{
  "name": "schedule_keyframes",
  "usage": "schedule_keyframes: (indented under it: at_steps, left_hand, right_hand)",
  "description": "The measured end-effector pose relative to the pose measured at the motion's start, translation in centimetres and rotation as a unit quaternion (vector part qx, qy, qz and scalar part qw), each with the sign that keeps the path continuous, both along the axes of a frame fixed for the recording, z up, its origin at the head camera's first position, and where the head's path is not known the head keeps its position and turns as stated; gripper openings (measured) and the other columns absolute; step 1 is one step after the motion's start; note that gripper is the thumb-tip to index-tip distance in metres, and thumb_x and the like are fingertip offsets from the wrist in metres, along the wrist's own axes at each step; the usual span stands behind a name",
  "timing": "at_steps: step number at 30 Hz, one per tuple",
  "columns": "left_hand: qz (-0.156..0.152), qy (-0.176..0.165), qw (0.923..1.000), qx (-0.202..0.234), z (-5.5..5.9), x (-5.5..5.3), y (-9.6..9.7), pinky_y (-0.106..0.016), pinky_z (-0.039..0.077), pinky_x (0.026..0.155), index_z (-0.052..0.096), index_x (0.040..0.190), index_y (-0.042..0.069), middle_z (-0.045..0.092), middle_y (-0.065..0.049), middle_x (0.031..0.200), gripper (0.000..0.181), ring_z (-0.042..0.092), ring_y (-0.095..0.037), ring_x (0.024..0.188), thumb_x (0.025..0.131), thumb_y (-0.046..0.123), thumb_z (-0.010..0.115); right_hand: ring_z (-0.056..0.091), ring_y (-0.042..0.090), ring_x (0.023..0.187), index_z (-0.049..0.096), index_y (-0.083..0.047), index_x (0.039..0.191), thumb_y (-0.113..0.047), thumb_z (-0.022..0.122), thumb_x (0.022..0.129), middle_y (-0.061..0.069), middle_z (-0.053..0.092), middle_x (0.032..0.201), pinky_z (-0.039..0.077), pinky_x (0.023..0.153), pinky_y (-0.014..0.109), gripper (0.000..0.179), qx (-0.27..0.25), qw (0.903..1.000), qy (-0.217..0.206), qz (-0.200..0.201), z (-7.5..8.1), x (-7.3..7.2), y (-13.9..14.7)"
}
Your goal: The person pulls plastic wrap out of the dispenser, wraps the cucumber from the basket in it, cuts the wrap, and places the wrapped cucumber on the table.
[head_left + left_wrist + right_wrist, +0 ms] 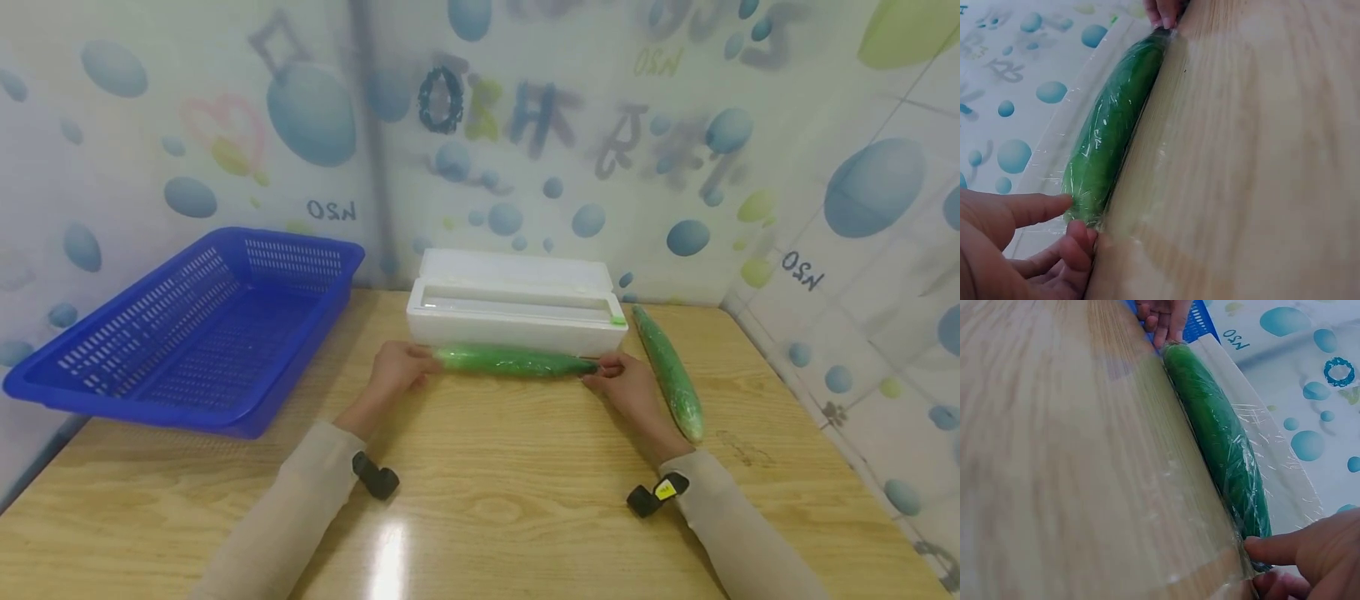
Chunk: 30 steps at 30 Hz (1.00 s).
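Note:
A green cucumber (517,362) in clear cling film (1099,140) lies crosswise in front of a white cling film box (517,333). At its pale end my left hand (401,367) pinches the wrapped tip, thumb and fingers on either side. My right hand (624,379) grips the darker end the same way, its thumb pressing the film-covered tip in the right wrist view. Wrinkled film clings to the cucumber's skin, and a sheet of it spreads over the wood on the near side in both wrist views. A second wrapped cucumber (670,375) lies just beyond my right hand.
A large blue slotted basket (255,408) stands on the left of the wooden table (480,508). The box's lid (517,271) is raised towards the patterned wall (525,167) behind. Another wall closes in on the right.

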State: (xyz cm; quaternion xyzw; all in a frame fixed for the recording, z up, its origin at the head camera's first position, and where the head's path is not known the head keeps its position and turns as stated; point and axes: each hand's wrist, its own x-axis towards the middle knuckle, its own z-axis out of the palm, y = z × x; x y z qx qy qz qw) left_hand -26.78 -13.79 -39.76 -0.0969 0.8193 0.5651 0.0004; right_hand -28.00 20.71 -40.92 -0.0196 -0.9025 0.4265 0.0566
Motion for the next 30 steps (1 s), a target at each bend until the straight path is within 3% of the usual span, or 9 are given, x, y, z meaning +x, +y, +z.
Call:
schedule_keyframes:
  at_steps: [7,10,15,25,30]
  left_hand:
    - [-0.019,0.015,0.9989,0.041,0.2,0.7,-0.7,-0.022,0.047,0.053,0.065,0.110,-0.009,0.065,-0.014,0.085,0.030,0.055,-0.013,0.059,0.086,0.008,0.068]
    - [-0.039,0.024,0.9976,0.052,0.2,0.9,-0.8,-0.024,0.048,0.057,0.064,0.113,-0.009,0.066,-0.017,0.092,0.030,0.057,-0.016,0.065,0.088,0.007,0.065]
    - [-0.053,0.039,0.9974,0.029,-0.1,1.1,-0.9,-0.025,0.047,0.058,0.065,0.114,-0.006,0.067,-0.015,0.092,0.031,0.056,-0.018,0.068,0.087,0.009,0.066]
    - [-0.055,0.060,0.9966,-0.011,-0.3,1.5,-0.6,-0.025,0.044,0.055,0.067,0.114,-0.003,0.068,-0.014,0.088,0.031,0.056,-0.018,0.067,0.085,0.008,0.066]
    - [-0.048,0.067,0.9966,-0.005,-0.3,1.7,-0.5,-0.023,0.042,0.053,0.067,0.113,-0.005,0.066,-0.013,0.080,0.030,0.054,-0.017,0.063,0.085,0.007,0.066]
  right_hand:
    - [0.056,0.025,0.099,0.058,0.002,0.121,-0.020,0.066,0.091,0.017,0.061,0.111,0.045,0.078,0.029,0.037,-0.049,0.9987,-0.014,0.006,0.0,0.5,0.7]
    - [0.057,0.018,0.092,0.057,0.001,0.125,-0.021,0.060,0.095,0.017,0.060,0.112,0.047,0.072,0.024,0.037,-0.100,0.9949,-0.016,0.005,-0.2,0.8,1.1]
    - [0.055,0.010,0.075,0.056,-0.002,0.130,-0.019,0.060,0.095,0.013,0.060,0.104,0.047,0.061,0.019,0.039,-0.177,0.9837,-0.025,0.021,-0.7,0.8,1.5]
    - [0.052,0.012,0.078,0.061,-0.008,0.128,-0.023,0.059,0.096,0.008,0.063,0.092,0.043,0.064,0.021,0.036,-0.114,0.9917,-0.032,0.049,-0.6,1.0,1.9]
    - [0.052,0.013,0.077,0.061,-0.006,0.128,-0.021,0.058,0.097,0.011,0.063,0.094,0.044,0.062,0.020,0.035,-0.109,0.9923,-0.027,0.053,-0.8,0.9,1.7]
